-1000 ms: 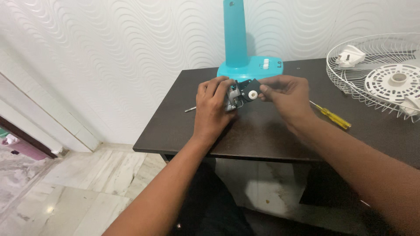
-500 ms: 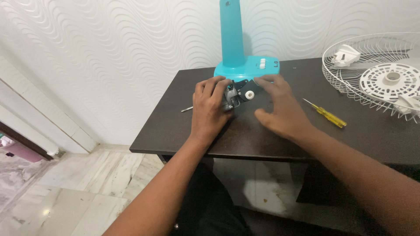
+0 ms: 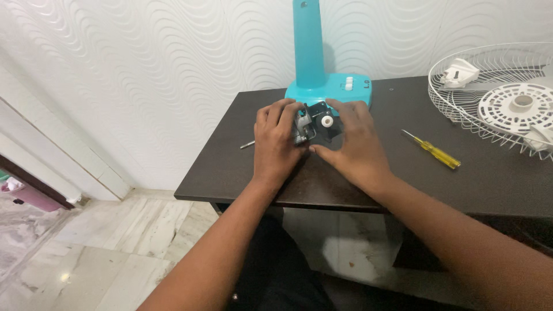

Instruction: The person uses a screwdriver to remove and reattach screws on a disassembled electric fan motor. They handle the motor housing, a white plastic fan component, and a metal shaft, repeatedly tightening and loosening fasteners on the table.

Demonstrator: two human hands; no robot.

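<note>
A small black and metal motor part [image 3: 316,123] with a white round knob sits on the dark table [image 3: 489,178], just in front of a turquoise fan stand [image 3: 314,69]. My left hand [image 3: 278,138] grips its left side, fingers curled over the metal bracket. My right hand [image 3: 351,141] cups its right side, thumb under and fingers around the black body. Both hands hide most of the part.
A yellow-handled screwdriver [image 3: 433,151] lies right of my right hand. A white wire fan guard [image 3: 495,98] with white plastic pieces rests at the table's right end. A thin metal rod [image 3: 247,144] lies left of my left hand. The table's front edge drops to a marble floor.
My right hand has moved back in from the right and closed around the part's right side. My left hand has stayed on the part.
</note>
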